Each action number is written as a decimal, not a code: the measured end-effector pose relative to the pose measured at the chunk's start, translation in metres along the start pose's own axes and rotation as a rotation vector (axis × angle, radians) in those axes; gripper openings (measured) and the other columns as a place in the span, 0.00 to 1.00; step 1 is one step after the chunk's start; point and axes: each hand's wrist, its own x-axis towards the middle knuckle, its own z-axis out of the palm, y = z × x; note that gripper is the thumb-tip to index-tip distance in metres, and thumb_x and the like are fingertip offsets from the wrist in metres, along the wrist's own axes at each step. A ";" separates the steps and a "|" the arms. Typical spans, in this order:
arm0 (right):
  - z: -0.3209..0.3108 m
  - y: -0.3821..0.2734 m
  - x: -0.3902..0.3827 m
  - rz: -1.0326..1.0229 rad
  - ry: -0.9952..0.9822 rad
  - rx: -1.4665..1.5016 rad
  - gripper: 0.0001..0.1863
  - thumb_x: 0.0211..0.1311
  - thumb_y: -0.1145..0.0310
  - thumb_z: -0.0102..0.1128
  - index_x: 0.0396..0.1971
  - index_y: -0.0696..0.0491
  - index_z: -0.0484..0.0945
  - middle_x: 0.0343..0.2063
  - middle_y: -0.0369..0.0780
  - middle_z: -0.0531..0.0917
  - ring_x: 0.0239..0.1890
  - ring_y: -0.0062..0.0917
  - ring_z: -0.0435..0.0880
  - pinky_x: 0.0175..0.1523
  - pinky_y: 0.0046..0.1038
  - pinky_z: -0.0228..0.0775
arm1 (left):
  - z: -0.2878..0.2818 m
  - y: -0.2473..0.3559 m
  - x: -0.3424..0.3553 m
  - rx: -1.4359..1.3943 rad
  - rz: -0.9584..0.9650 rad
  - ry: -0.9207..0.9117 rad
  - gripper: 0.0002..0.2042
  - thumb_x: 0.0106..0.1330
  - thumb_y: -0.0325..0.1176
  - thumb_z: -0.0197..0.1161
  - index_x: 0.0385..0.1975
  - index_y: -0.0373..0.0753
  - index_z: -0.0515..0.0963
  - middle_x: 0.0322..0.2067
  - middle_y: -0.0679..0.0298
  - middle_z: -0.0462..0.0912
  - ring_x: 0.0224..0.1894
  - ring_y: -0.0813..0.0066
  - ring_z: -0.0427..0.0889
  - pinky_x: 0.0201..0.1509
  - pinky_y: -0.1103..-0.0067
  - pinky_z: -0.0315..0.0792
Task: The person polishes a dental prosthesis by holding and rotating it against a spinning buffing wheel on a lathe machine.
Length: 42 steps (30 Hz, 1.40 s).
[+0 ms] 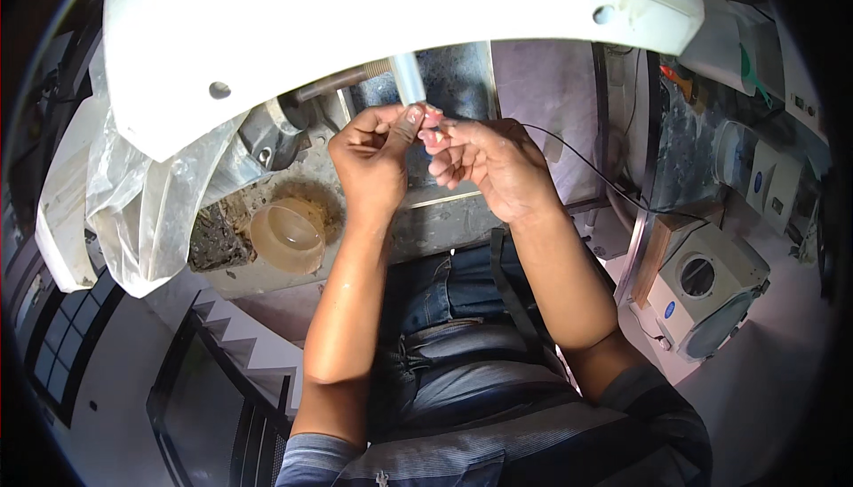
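Your bare left hand (371, 154) and right hand (499, 167) hold a small, glossy pink-and-white piece (434, 140) beside a pale grey cylinder (408, 78).

Small piece (433, 138) between left hand (370, 158) and right hand (505, 169), near end of cylinder (407, 78). Hood (382, 11) beyond hands. Bowl (266, 251) on table (433, 218), left of left hand. Plastic bag (147, 220) farther left. Boxy machine (686, 311) well right; cable (582, 160) between right hand and machine.

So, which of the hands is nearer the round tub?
The left hand: it is on the same side as the tub, while the right hand is farther off, beyond the small pink piece.
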 end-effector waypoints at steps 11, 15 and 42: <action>-0.003 0.012 0.005 -0.013 -0.042 0.012 0.16 0.62 0.61 0.58 0.37 0.61 0.81 0.31 0.42 0.86 0.29 0.24 0.84 0.33 0.24 0.73 | -0.004 -0.002 0.001 0.020 -0.011 0.010 0.04 0.65 0.20 0.59 0.33 0.26 0.80 0.30 0.56 0.85 0.29 0.79 0.82 0.35 0.83 0.76; 0.001 0.007 0.000 -0.020 -0.034 -0.029 0.18 0.63 0.59 0.56 0.38 0.60 0.81 0.31 0.41 0.85 0.31 0.23 0.83 0.36 0.24 0.71 | -0.002 0.001 -0.001 0.041 -0.013 0.024 0.04 0.65 0.20 0.60 0.33 0.26 0.80 0.30 0.56 0.85 0.29 0.78 0.82 0.35 0.83 0.76; 0.002 0.016 0.026 -0.975 0.145 -1.007 0.07 0.58 0.76 0.61 0.36 0.60 0.81 0.22 0.43 0.80 0.22 0.36 0.78 0.29 0.30 0.69 | -0.015 -0.008 0.003 -0.101 0.027 0.075 0.05 0.64 0.18 0.59 0.37 0.26 0.80 0.33 0.54 0.85 0.35 0.73 0.84 0.44 0.80 0.77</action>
